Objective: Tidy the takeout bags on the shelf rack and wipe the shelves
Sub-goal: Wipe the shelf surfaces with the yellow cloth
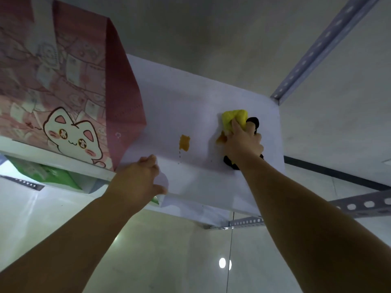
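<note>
I think I am in a storage corner or the back room of a takeout shop, not in a home. In front of me stands a rack made of grey slotted-angle metal posts [323, 45] with a plain white shelf [190, 98]. At the left edge of this shelf stands a pink takeout bag [69, 92] with a cartoon cat, and a green bag [53, 173] shows on the level below. The walls and the ceiling are bare and pale.

Both my bare arms reach up; my left grip [146, 176] curls mid-frame, my right grip [243, 144] clenches centre-right.
</note>
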`<act>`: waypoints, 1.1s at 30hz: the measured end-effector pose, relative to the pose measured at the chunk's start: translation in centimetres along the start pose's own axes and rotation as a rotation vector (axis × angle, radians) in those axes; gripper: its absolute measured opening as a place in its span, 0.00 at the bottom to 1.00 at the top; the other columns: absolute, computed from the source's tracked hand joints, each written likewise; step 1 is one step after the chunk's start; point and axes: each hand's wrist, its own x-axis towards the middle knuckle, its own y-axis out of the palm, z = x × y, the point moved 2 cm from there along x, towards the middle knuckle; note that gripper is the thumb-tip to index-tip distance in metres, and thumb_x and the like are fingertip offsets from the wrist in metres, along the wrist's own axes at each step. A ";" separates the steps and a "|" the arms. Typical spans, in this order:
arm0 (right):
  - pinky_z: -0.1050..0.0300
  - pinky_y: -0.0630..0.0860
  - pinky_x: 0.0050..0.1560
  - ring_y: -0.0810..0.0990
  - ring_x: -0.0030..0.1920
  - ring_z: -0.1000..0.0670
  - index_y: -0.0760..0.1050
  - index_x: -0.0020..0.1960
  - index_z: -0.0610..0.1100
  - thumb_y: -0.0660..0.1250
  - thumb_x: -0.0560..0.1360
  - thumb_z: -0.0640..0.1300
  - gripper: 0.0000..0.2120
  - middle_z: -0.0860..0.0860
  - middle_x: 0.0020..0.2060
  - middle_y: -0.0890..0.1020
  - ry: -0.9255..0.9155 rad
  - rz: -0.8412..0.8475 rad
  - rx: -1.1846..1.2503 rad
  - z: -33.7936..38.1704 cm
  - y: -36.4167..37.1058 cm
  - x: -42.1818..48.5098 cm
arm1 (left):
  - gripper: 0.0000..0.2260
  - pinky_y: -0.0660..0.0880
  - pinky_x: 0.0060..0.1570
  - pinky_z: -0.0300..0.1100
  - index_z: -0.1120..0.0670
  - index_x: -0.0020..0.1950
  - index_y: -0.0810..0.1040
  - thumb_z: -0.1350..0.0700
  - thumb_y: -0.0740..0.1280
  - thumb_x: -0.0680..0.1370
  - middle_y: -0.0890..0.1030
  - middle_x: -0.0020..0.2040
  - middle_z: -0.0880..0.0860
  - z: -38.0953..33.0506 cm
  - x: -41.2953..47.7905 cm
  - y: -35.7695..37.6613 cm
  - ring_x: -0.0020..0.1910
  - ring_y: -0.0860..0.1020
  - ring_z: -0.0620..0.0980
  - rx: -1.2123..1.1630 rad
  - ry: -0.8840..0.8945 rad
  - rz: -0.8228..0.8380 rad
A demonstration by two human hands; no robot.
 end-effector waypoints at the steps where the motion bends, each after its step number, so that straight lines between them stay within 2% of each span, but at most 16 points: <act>1: 0.43 0.65 0.54 0.65 0.59 0.39 0.57 0.71 0.59 0.51 0.79 0.53 0.20 0.46 0.69 0.59 -0.070 -0.009 -0.023 0.2 0.1 -0.2 | 0.27 0.63 0.64 0.42 0.55 0.69 0.69 0.41 0.63 0.75 0.61 0.75 0.51 0.1 0.0 0.2 0.71 0.64 0.48 -0.005 0.016 -0.015; 4: 0.48 0.64 0.51 0.66 0.56 0.40 0.60 0.71 0.60 0.53 0.80 0.53 0.19 0.48 0.69 0.62 -0.333 -0.040 -0.046 0.1 0.4 -2.5 | 0.29 0.55 0.69 0.39 0.54 0.73 0.62 0.41 0.60 0.77 0.52 0.78 0.49 0.3 -0.5 0.8 0.76 0.53 0.46 -0.044 0.037 -0.042; 6: 0.48 0.66 0.50 0.68 0.55 0.39 0.64 0.70 0.59 0.57 0.79 0.52 0.19 0.48 0.68 0.65 -0.479 -0.060 -0.037 -0.6 0.8 -5.4 | 0.30 0.51 0.71 0.38 0.53 0.75 0.58 0.41 0.59 0.77 0.49 0.78 0.49 0.4 -0.9 1.2 0.76 0.49 0.46 -0.092 0.025 -0.065; 8: 0.48 0.68 0.47 0.70 0.51 0.39 0.68 0.68 0.57 0.60 0.78 0.51 0.19 0.47 0.65 0.70 -0.548 -0.070 -0.017 -1.7 1.3 -8.7 | 0.29 0.48 0.71 0.36 0.53 0.75 0.57 0.41 0.58 0.78 0.48 0.78 0.49 0.4 -1.3 1.4 0.76 0.48 0.46 -0.123 0.026 -0.101; 11: 0.48 0.69 0.46 0.70 0.50 0.40 0.67 0.68 0.57 0.60 0.77 0.49 0.20 0.48 0.65 0.69 -0.481 -0.043 -0.037 -2.8 1.8 -10.7 | 0.29 0.46 0.70 0.34 0.53 0.76 0.56 0.41 0.57 0.78 0.48 0.78 0.49 0.4 -1.4 1.6 0.76 0.47 0.46 -0.127 0.038 -0.128; 14: 0.47 0.67 0.51 0.67 0.55 0.39 0.61 0.70 0.59 0.58 0.78 0.48 0.22 0.48 0.69 0.62 -0.318 -0.062 -0.065 -1.9 1.1 -7.3 | 0.30 0.45 0.71 0.35 0.53 0.76 0.55 0.41 0.56 0.78 0.47 0.78 0.49 0.5 -1.3 1.5 0.76 0.46 0.46 -0.108 0.046 -0.116; 16: 0.44 0.65 0.55 0.65 0.58 0.38 0.61 0.70 0.59 0.55 0.79 0.47 0.20 0.48 0.70 0.59 -0.199 -0.010 -0.020 -0.1 0.2 -3.9 | 0.30 0.46 0.71 0.35 0.53 0.76 0.55 0.41 0.56 0.78 0.47 0.78 0.49 0.6 -1.3 1.5 0.76 0.46 0.46 -0.119 0.047 -0.116; 18: 0.44 0.64 0.55 0.64 0.59 0.39 0.61 0.69 0.58 0.54 0.80 0.47 0.18 0.48 0.70 0.59 -0.117 0.026 -0.006 1.5 -0.2 -1.9 | 0.30 0.46 0.71 0.36 0.53 0.76 0.55 0.41 0.56 0.78 0.47 0.78 0.49 0.6 -1.3 1.6 0.76 0.47 0.46 -0.139 0.057 -0.131; 21: 0.46 0.66 0.51 0.65 0.57 0.39 0.63 0.68 0.55 0.56 0.79 0.47 0.19 0.47 0.68 0.60 -0.170 -0.027 -0.050 2.6 0.2 -3.6 | 0.30 0.47 0.71 0.35 0.53 0.76 0.55 0.41 0.56 0.78 0.48 0.78 0.48 0.7 -1.4 1.7 0.76 0.47 0.45 -0.152 0.060 -0.134; 24: 0.50 0.67 0.45 0.68 0.52 0.40 0.65 0.68 0.56 0.58 0.77 0.52 0.20 0.47 0.66 0.65 -0.381 -0.106 -0.043 1.4 1.4 -8.9 | 0.29 0.47 0.71 0.35 0.53 0.76 0.57 0.42 0.58 0.78 0.49 0.78 0.49 0.8 -1.3 1.7 0.76 0.48 0.46 -0.168 0.057 -0.137; 26: 0.50 0.69 0.42 0.70 0.48 0.39 0.70 0.66 0.55 0.59 0.76 0.52 0.19 0.46 0.65 0.69 -0.489 -0.099 0.005 0.6 1.8 -12.0 | 0.29 0.47 0.71 0.35 0.53 0.75 0.57 0.42 0.58 0.78 0.49 0.78 0.49 0.8 -1.4 1.8 0.76 0.48 0.46 -0.160 0.067 -0.166; 28: 0.51 0.69 0.41 0.70 0.47 0.39 0.72 0.65 0.55 0.61 0.76 0.51 0.17 0.47 0.65 0.70 -0.461 -0.089 0.042 0.3 1.9 -12.1 | 0.29 0.51 0.72 0.38 0.57 0.74 0.61 0.44 0.61 0.77 0.54 0.77 0.53 0.7 -1.7 1.7 0.76 0.54 0.50 -0.145 0.097 -0.220; 29: 0.51 0.69 0.42 0.69 0.49 0.40 0.70 0.66 0.56 0.60 0.77 0.52 0.17 0.48 0.66 0.69 -0.409 -0.090 0.040 0.5 1.9 -11.2 | 0.28 0.57 0.71 0.44 0.60 0.71 0.67 0.47 0.66 0.76 0.60 0.75 0.56 0.7 -1.9 1.7 0.74 0.60 0.55 -0.115 0.118 -0.241; 31: 0.50 0.68 0.45 0.68 0.52 0.40 0.67 0.67 0.57 0.58 0.78 0.53 0.18 0.48 0.66 0.66 -0.292 -0.108 0.031 1.8 1.7 -8.3 | 0.26 0.68 0.63 0.55 0.65 0.62 0.75 0.51 0.73 0.70 0.72 0.67 0.62 0.8 -2.0 1.8 0.66 0.71 0.62 -0.088 0.142 -0.283; 33: 0.48 0.65 0.47 0.67 0.54 0.40 0.64 0.67 0.57 0.55 0.79 0.53 0.17 0.48 0.66 0.64 -0.203 -0.105 0.048 3.9 1.5 -4.9 | 0.25 0.66 0.64 0.54 0.65 0.62 0.75 0.52 0.73 0.70 0.72 0.67 0.61 1.0 -2.0 2.0 0.66 0.71 0.62 -0.093 0.151 -0.306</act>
